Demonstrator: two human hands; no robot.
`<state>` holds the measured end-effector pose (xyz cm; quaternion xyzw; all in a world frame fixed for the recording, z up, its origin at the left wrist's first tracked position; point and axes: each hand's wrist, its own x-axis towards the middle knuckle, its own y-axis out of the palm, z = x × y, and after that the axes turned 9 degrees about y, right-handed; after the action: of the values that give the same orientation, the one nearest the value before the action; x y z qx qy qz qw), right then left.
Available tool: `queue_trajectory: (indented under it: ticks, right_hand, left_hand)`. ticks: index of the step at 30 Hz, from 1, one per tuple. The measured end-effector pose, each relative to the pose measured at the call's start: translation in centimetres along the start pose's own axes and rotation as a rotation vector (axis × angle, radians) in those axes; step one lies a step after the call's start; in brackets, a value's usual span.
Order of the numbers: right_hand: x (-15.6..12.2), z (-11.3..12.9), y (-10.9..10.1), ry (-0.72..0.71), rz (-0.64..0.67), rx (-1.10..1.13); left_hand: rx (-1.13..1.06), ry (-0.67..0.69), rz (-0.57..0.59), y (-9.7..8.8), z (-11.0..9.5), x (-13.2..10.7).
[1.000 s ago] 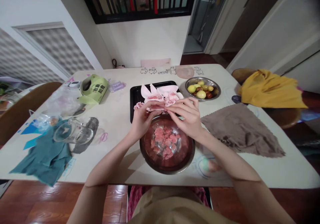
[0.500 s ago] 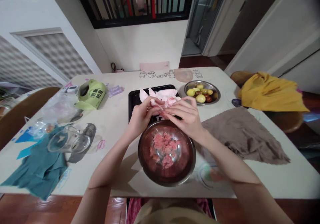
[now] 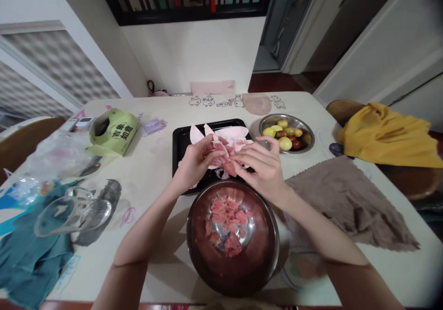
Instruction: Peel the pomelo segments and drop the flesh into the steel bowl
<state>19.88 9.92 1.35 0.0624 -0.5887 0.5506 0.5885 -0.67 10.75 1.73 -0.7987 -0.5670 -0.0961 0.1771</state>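
Between my two hands is a pomelo segment (image 3: 227, 166) with pink flesh and pale membrane. My left hand (image 3: 194, 162) pinches its left side between thumb and fingers. My right hand (image 3: 263, 168) grips the flesh from the right, fingers bent and close together. Below them stands a steel bowl (image 3: 197, 259) holding several loose pieces of pink pomelo flesh (image 3: 232, 244). Just behind the bowl lies a black tray (image 3: 178, 146), with pale pink pomelo peel (image 3: 232, 132) and scraps on it. My hands partly cover the tray.
A steel dish (image 3: 309, 139) of small yellow and reddish fruits stands at back right, near a brown cloth (image 3: 341, 197). On the left are a glass pitcher (image 3: 55, 215), a teal cloth (image 3: 38, 254), a green printed bag (image 3: 116, 132) and a clear plastic bag (image 3: 58, 155).
My view has tilted down and moved closer to the table. My fingers have shifted on the pomelo segment, and more of its pink flesh shows between them.
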Motion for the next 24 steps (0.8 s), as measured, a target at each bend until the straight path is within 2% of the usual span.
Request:
queue_trajectory:
  ticks: [3, 9, 13, 17, 24]
  right_hand:
    - [0.0, 0.1, -0.1, 0.025, 0.015, 0.005]
    - [-0.1, 0.0, -0.1, 0.067, 0.027, 0.028]
    - [-0.1, 0.3, -0.1, 0.140, -0.030, 0.038]
    - [-0.1, 0.6, -0.2, 0.224, -0.072, 0.091]
    - [-0.2, 0.2, -0.6, 0.095, -0.024, 0.113]
  left_hand:
    - [-0.052, -0.015, 0.024, 0.2, 0.2, -0.1]
    - [-0.012, 0.028, 0.070, 0.5, 0.2, -0.1]
    - [-0.060, 0.115, 0.081, 0.3, -0.1, 0.2]
    - [-0.115, 0.132, 0.088, -0.1, -0.4, 0.3]
    - [-0.072, 0.198, 0.093, -0.6, -0.1, 0.1]
